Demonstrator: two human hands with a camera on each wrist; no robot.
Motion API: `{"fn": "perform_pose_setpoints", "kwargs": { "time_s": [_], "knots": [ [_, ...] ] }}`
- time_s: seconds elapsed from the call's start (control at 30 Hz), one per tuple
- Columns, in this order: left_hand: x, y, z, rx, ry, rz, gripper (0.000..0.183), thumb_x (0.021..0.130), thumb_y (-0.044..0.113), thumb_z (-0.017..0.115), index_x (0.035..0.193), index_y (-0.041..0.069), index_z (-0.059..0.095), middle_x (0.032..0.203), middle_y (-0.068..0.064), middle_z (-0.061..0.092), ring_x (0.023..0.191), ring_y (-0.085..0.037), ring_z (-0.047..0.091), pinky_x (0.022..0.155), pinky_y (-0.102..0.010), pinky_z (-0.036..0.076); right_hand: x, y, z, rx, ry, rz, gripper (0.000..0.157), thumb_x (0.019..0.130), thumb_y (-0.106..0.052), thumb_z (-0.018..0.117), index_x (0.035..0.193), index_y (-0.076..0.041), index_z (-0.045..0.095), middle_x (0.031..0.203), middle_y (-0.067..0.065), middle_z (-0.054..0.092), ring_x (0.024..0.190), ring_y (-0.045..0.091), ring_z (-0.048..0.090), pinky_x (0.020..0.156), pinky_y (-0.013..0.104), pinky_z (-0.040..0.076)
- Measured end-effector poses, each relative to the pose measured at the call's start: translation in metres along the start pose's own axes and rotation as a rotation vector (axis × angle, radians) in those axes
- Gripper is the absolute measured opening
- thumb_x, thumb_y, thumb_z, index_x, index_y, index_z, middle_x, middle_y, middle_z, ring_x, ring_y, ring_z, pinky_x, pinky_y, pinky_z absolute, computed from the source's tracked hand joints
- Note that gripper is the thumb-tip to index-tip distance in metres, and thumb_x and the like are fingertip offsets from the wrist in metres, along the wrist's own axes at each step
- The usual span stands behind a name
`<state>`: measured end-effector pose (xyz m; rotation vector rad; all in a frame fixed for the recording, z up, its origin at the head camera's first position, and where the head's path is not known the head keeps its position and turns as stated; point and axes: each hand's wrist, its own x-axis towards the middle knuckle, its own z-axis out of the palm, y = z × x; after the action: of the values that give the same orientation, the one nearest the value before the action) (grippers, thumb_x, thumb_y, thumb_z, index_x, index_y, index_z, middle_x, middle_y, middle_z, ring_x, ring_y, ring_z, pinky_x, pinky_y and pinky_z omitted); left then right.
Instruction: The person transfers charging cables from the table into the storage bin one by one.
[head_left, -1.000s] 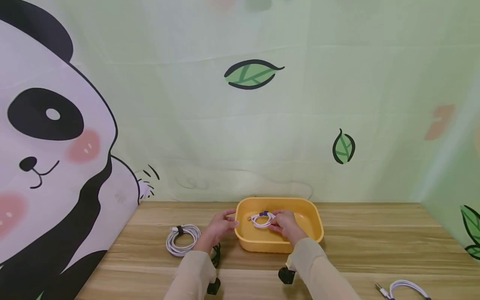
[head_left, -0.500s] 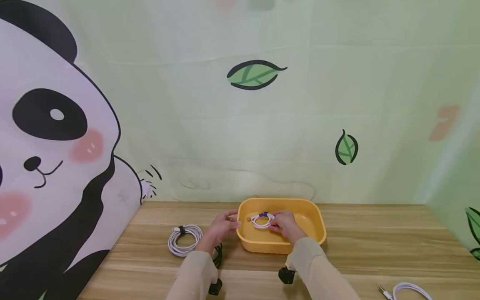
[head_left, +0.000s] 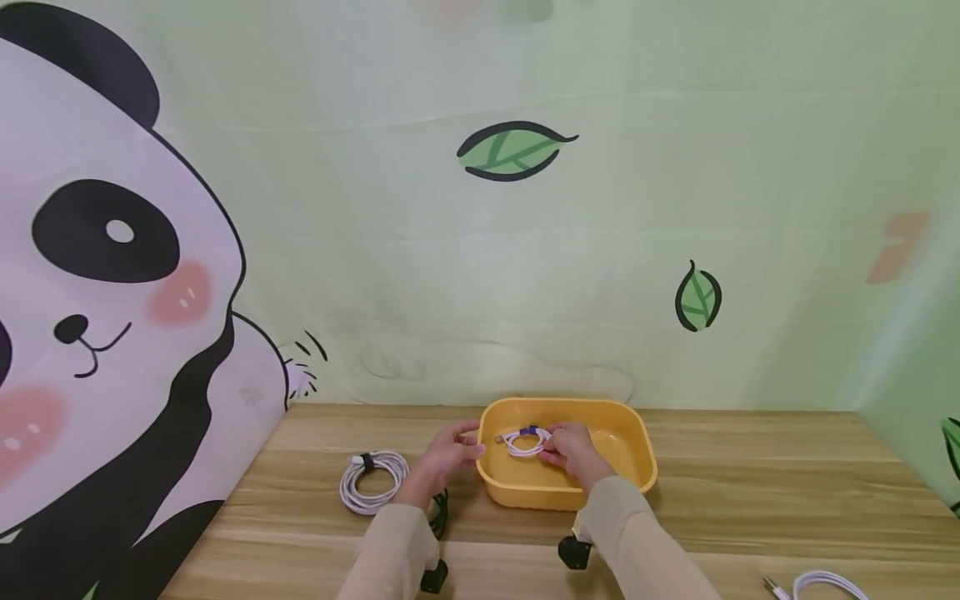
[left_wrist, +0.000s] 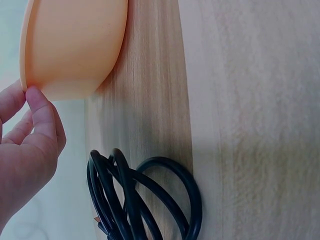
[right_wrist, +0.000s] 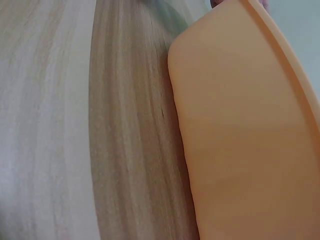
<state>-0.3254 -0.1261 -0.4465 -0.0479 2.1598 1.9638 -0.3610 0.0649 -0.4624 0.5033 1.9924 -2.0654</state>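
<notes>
A yellow plastic bin [head_left: 626, 454] stands at the back of the wooden table. My left hand [head_left: 444, 457] pinches its left rim between thumb and fingers; the left wrist view shows the thumb [left_wrist: 40, 107] against the outer wall. My right hand [head_left: 572, 450] reaches inside the bin and holds a coiled white charging cable [head_left: 517, 450] with a dark blue tie by its right side. The right wrist view shows mostly the bin's outer wall [right_wrist: 245, 125]; the right hand is hidden there.
Left of the bin lies a larger coiled white cable [head_left: 362, 500] with a black tie. A coiled black cable [left_wrist: 187, 200] rests beneath the left forearm. Another white cable [head_left: 821, 577] lies at the front right. A printed cloth backdrop [head_left: 375, 250] rises behind the table.
The head view has shifted slightly, so everything sits a little farther right. Both hands keep their places at the bin and the white cable.
</notes>
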Motion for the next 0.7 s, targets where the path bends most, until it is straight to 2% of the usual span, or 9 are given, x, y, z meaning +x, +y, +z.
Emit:
{"fn": "perform_pose_setpoints", "kwargs": {
  "time_s": [0.17,0.33,0.5,0.7],
  "knots": [
    [0.0008,-0.001,-0.0003,-0.003,-0.003,-0.007,0.046,0.082,-0.006,0.052,0.126,-0.006,0.039,0.088,-0.005,0.044,0.074,-0.012,0.048,0.074,-0.029,0.048,-0.0005,-0.0013,-0.0011,0.011,-0.015,0.025,0.039,0.079,0.013,0.047,0.118,0.009,0.045,0.097,0.018,0.05,0.06,0.014,0.054,0.059,0.024,0.052],
    [0.0023,-0.0022,-0.0002,-0.007,-0.004,-0.008,0.046,0.082,-0.006,0.052,0.126,-0.006,0.04,0.087,-0.005,0.044,0.074,-0.012,0.048,0.075,-0.03,0.049,-0.0028,-0.0029,-0.0035,0.073,-0.03,0.07,0.033,0.086,0.0,0.045,0.117,0.011,0.042,0.086,0.014,0.051,0.06,0.014,0.055,0.063,0.025,0.052],
    [0.0022,-0.0019,0.0003,-0.011,-0.001,-0.003,0.046,0.082,-0.006,0.052,0.126,-0.006,0.039,0.088,-0.006,0.044,0.074,-0.012,0.048,0.077,-0.032,0.049,-0.0066,-0.0053,-0.0052,0.121,-0.032,0.09,0.035,0.09,-0.011,0.044,0.118,0.011,0.041,0.08,0.011,0.05,0.057,0.013,0.056,0.063,0.024,0.052],
    [0.0028,-0.0027,-0.0002,-0.007,0.002,0.0,0.046,0.082,-0.006,0.053,0.126,-0.006,0.04,0.087,-0.005,0.044,0.074,-0.012,0.048,0.074,-0.029,0.049,-0.0086,-0.0064,-0.0057,0.171,-0.028,0.081,0.035,0.089,-0.011,0.044,0.116,0.011,0.042,0.08,0.011,0.048,0.057,0.013,0.055,0.063,0.025,0.052]
  ]
}}
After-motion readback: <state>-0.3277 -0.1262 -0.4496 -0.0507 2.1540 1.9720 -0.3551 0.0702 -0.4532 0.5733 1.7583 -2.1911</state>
